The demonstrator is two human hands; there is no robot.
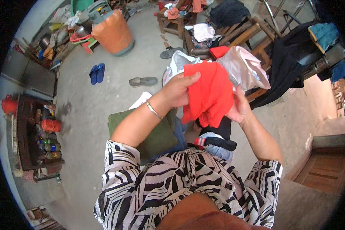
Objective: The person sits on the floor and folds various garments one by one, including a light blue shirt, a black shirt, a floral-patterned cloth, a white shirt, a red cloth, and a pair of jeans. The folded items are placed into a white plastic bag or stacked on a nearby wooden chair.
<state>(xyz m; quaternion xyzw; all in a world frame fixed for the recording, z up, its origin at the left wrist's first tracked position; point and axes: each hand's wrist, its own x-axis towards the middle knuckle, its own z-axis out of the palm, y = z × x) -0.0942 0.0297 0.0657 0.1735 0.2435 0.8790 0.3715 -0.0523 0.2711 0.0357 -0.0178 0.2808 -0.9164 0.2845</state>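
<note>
A bright red piece of cloth (208, 89) hangs between my two hands, its lower edge loose and bunched. My left hand (176, 87) grips its left side, thumb on top and fingers behind. On the other side my right hand (240, 107) holds the cloth's right edge; part of those fingers is hidden behind it. Beyond the cloth are a white plastic bag (179, 61) and a pale pinkish bag (244, 64). Folded green fabric (143, 138) lies under my left forearm. In my lap area rest light blue and black garments (218, 145).
Wooden chairs (247, 34) bearing clothes stand beyond the bags. An orange-wrapped gas cylinder (113, 33) is at the far left. Blue slippers (97, 74) and a grey shoe (143, 82) lie on the concrete floor. Along the left wall is a dark cabinet (28, 135) with bottles.
</note>
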